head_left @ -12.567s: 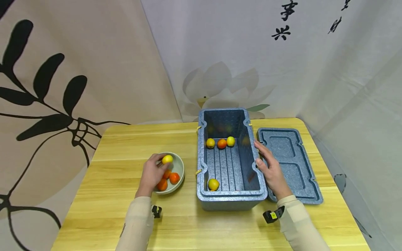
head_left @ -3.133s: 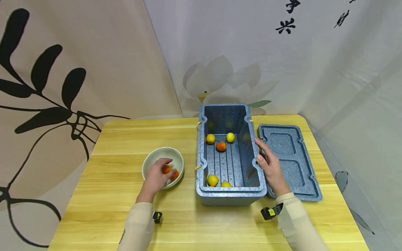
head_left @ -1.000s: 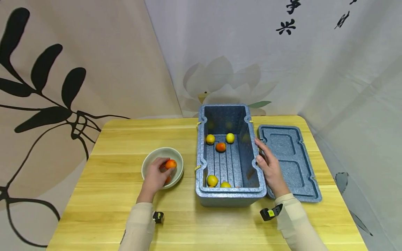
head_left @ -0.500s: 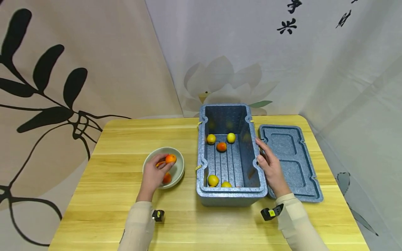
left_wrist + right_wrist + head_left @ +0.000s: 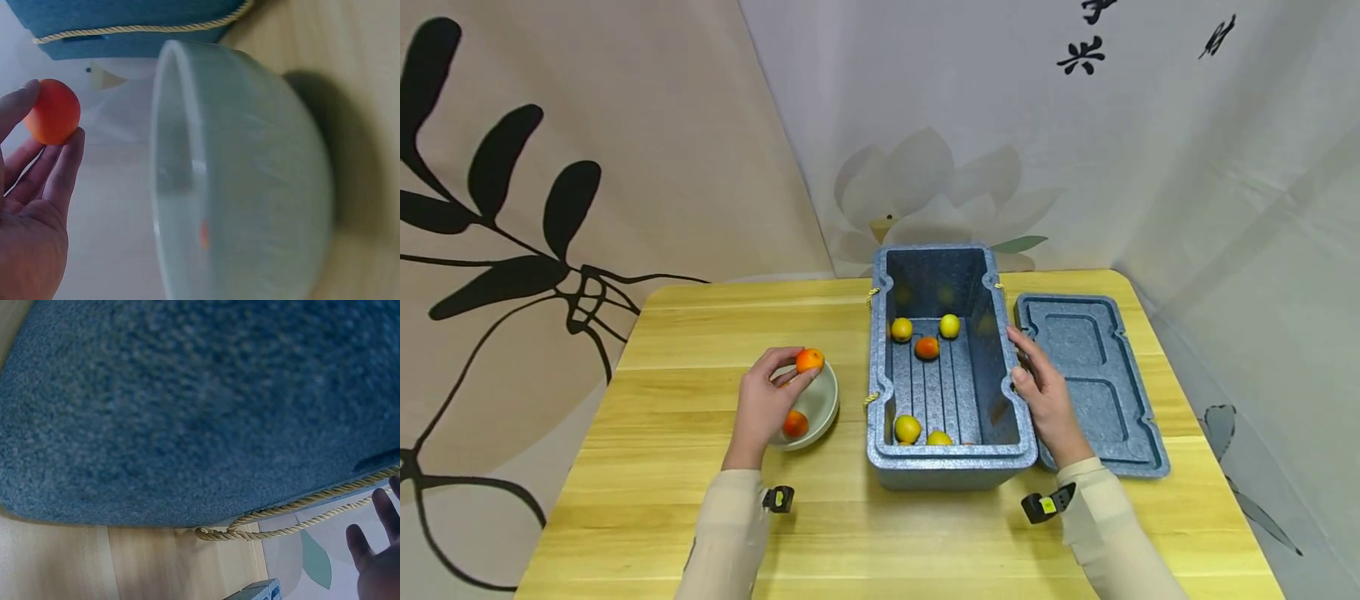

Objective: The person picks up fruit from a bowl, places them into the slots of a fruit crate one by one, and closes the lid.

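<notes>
My left hand (image 5: pixel 767 400) pinches a small orange fruit (image 5: pixel 809 360) between thumb and fingertips, over the far rim of a pale green bowl (image 5: pixel 832 417). The left wrist view shows this fruit (image 5: pixel 54 112) above the level of the bowl's rim. Another orange fruit (image 5: pixel 795 423) lies in the bowl, and a bit more orange shows in the gap behind my thumb. My right hand (image 5: pixel 1051 404) rests at the right rim of a blue-grey foam box (image 5: pixel 951 454), fingers loosely spread. In the right wrist view, its fingers (image 5: pixel 359 547) appear beside a yellow rope (image 5: pixel 300 506).
Inside the box, two yellow fruits (image 5: pixel 950 326) and an orange one (image 5: pixel 927 347) lie toward the far end. More yellow fruits (image 5: pixel 907 429) sit near its front wall, which partly hides them. The box's lid (image 5: pixel 1093 383) lies on the wooden table (image 5: pixel 880 550) at the right.
My left hand has lifted the orange fruit up from the bowl toward its far rim. Earlier it held a yellow fruit, and the box's near end has gained one since. My right hand stays put.
</notes>
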Demonstrator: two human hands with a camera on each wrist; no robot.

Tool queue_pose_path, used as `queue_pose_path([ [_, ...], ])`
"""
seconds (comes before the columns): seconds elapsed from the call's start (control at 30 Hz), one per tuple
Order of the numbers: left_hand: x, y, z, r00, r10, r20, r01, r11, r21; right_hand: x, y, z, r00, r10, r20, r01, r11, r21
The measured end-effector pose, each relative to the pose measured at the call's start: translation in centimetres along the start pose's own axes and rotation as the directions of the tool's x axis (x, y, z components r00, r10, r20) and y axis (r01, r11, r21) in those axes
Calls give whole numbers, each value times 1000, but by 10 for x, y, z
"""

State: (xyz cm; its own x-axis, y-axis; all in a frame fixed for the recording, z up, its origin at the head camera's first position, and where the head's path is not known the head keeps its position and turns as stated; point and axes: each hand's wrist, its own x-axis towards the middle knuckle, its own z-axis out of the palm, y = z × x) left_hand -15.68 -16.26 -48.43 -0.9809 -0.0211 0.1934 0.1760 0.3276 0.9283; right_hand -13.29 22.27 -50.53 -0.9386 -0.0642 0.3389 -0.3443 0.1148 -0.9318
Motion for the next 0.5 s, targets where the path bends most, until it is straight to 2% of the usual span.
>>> queue_pose_path([
  [0.17, 4, 37, 2, 1000, -1, 14, 1, 1000, 0, -3, 0, 0, 1000, 18, -4, -18, 1000, -9],
  [0.37, 13, 57, 5, 999, -48, 25, 47, 999, 25, -3, -2, 1, 999, 35, 0, -35, 999, -15],
  [0.5, 20, 59, 7, 1000, -24, 16, 24, 1000, -9, -2, -2, 0, 1000, 31, -1, -31, 999, -17],
])
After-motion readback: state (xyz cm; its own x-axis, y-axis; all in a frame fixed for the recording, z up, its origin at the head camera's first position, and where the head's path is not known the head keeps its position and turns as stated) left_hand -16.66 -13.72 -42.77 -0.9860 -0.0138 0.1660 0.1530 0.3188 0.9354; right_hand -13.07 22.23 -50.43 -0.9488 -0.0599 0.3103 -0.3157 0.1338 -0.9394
